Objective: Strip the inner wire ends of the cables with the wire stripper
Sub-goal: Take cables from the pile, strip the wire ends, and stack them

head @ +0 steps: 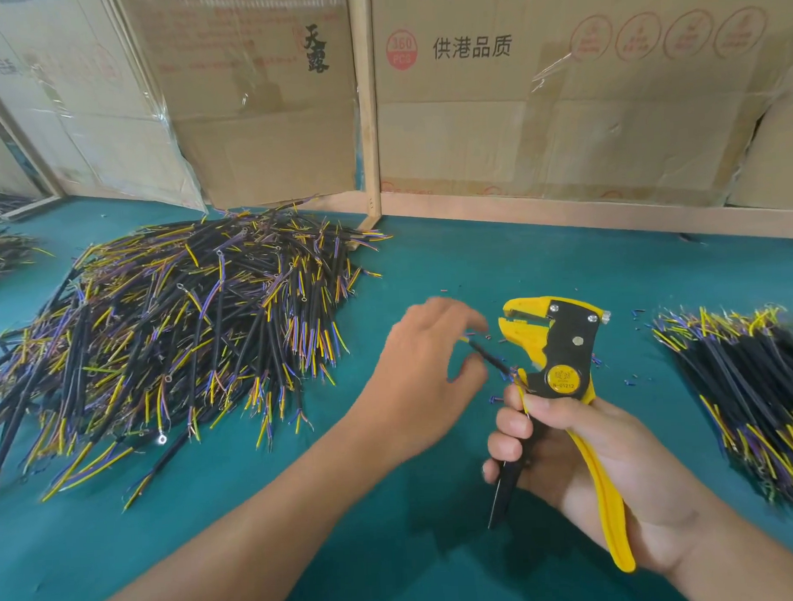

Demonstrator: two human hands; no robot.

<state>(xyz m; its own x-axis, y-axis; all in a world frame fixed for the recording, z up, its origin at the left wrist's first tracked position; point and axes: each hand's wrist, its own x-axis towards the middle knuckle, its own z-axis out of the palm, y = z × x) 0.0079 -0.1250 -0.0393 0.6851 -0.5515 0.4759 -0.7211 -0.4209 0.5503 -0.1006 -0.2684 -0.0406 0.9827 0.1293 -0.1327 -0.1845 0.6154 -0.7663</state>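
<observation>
The left hand (426,371) is blurring at the fingertips, so its hold on the cable (491,359) is unclear. The right hand (589,464) is covering the stripper (554,353) handles. The frame's edge is cutting off the right pile (748,387) and left pile (171,335).

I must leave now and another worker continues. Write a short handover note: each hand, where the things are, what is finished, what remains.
Left hand: pinches one black cable, its end not yet in the stripper.
Right hand: grips the handles of the yellow wire stripper, upright, head open, nothing in it.
Big pile of cables lies on the left of the green table; a smaller pile lies on the right.
Done: insulation scraps near the stripper suggest some ends are stripped; which pile is finished, I cannot tell.
Left: put the wire ends in the stripper, squeeze, continue with the other cables.
</observation>
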